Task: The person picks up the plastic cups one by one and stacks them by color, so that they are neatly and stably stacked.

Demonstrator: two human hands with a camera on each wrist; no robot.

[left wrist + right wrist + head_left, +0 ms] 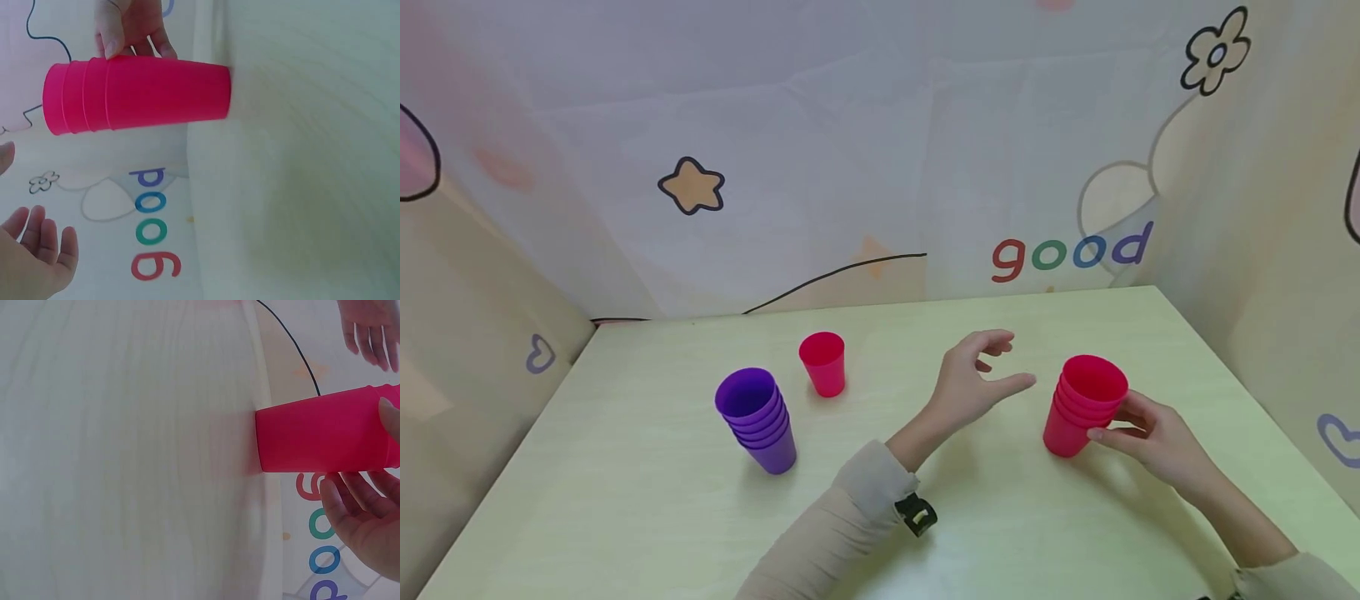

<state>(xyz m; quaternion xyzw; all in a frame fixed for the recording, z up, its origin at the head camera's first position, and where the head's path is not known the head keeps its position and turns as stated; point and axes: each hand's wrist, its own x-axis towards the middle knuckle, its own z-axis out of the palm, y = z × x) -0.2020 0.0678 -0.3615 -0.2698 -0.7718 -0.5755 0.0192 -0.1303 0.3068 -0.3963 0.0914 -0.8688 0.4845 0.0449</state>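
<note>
A stack of several pinkish-red plastic cups (1067, 429) stands upright on the right side of the table. My right hand (1165, 442) holds this stack from its right side, with the thumb on the near side just below the rims and the fingers curling behind. In the right wrist view, the thumb and fingers lie against the cup wall (319, 434). To the left of the stack, my left hand (966, 383) hovers over the table with nothing in it, thumb and fingers spread apart. The left wrist view shows its fingers (47, 240) apart from the cups.
On the left half of the light table (625, 500) stands a leaning-looking stack of several purple cups (775, 450). A single red cup (827, 375) is behind it to the right. A printed cloth backdrop (850, 167) closes off the back and both sides.
</note>
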